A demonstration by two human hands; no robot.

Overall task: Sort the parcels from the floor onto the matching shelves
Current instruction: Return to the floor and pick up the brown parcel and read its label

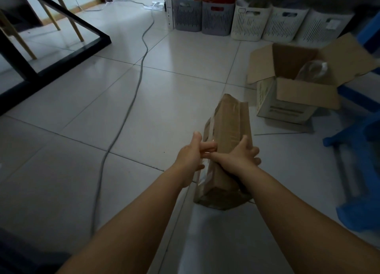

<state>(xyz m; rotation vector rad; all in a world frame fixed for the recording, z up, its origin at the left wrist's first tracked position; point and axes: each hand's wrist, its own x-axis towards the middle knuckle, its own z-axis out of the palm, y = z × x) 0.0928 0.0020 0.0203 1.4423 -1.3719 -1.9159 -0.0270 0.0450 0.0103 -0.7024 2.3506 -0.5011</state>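
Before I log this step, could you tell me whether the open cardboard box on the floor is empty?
No, the open cardboard box holds a clear plastic-wrapped item standing inside it.

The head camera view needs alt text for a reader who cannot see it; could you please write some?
Two bare hands, left hand and right hand, hold a long brown taped parcel above a tiled floor. An open cardboard box sits to the right, a row of slotted baskets beyond, and a grey cable trails left.
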